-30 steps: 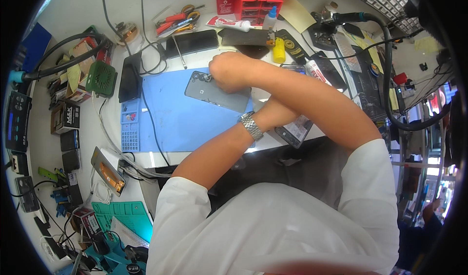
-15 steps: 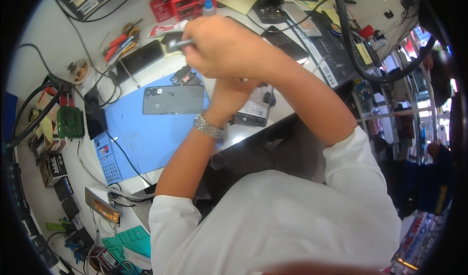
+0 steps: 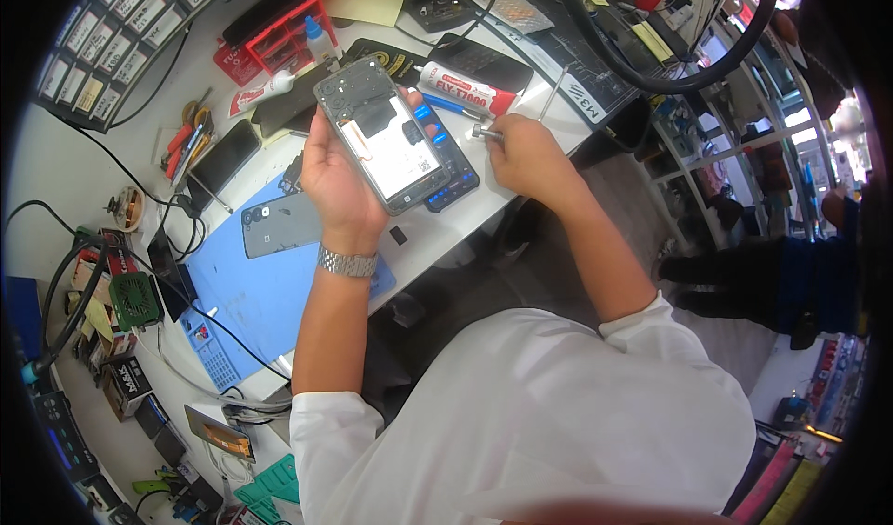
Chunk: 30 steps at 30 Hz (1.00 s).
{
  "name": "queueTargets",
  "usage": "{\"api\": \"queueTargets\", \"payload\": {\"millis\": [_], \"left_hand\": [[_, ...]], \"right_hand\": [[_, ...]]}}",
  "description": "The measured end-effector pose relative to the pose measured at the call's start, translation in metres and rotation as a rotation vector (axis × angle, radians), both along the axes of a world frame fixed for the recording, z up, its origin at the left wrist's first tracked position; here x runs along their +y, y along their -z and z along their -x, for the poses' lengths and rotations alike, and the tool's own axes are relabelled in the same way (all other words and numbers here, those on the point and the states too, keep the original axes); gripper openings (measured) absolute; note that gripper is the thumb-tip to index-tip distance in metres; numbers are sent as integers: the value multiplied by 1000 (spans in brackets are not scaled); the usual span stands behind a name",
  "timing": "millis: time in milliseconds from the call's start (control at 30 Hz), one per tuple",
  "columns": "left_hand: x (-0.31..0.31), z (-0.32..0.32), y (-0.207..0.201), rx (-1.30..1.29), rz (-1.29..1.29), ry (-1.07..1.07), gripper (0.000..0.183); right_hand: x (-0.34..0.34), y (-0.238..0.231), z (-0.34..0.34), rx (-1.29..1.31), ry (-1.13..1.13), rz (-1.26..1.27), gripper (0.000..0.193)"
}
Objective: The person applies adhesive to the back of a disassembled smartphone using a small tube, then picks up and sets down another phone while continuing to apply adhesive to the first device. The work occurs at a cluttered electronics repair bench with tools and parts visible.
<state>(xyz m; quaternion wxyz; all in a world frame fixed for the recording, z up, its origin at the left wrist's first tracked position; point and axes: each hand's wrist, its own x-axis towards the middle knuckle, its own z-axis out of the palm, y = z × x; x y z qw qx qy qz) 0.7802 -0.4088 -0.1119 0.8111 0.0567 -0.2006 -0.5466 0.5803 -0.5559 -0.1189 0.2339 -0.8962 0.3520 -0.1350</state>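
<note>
My left hand (image 3: pixel 342 176) holds an opened phone (image 3: pixel 358 106) tilted up, its fingers wrapped round the edges; a white battery area and dark inner parts show. Behind it a second phone (image 3: pixel 458 190) with a lit screen lies on the table, partly covered. To the right, my right hand (image 3: pixel 532 158) is closed round a grey metal screwdriver (image 3: pixel 486 132); only the handle's end sticks out, the rest is hidden. A thin metal rod (image 3: pixel 555 93) shows just beyond this hand. On the blue mat (image 3: pixel 242 292) lies a grey phone back cover (image 3: pixel 279 225).
A white and red glue tube (image 3: pixel 465 88) lies behind the phones, another tube (image 3: pixel 265 93) farther left. A small dark piece (image 3: pixel 398 235) lies near the table's front edge. Beyond stand a small blue-capped bottle (image 3: pixel 318 37) and a red rack (image 3: pixel 288 37). A thick black cable (image 3: pixel 642 69) arches at right.
My arms are no longer crossed: the right hand has moved from far left to the right with the screwdriver. My left hand now holds the opened phone up; the view has shifted.
</note>
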Motion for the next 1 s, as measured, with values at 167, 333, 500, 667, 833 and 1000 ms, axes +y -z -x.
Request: {"api": "queueTargets", "payload": {"millis": [167,333,500,667,833,1000], "left_hand": [[0,2,0,22,-134,47,66],[1,10,-5,-12,-221,-5,71],[2,18,-7,-139,-330,-51,77],[2,17,-6,-125,-383,27,81],[3,18,-3,-192,-386,24,80],[5,19,-3,-177,-420,34,78]], "right_hand": [[-2,0,10,-231,106,-86,23],[-7,1,17,-626,112,121,24],[-2,18,16,-975,85,-224,44],[2,34,13,-1060,11,-263,66],[-2,43,15,-984,11,-253,64],[-1,41,12,-998,29,-291,64]]}}
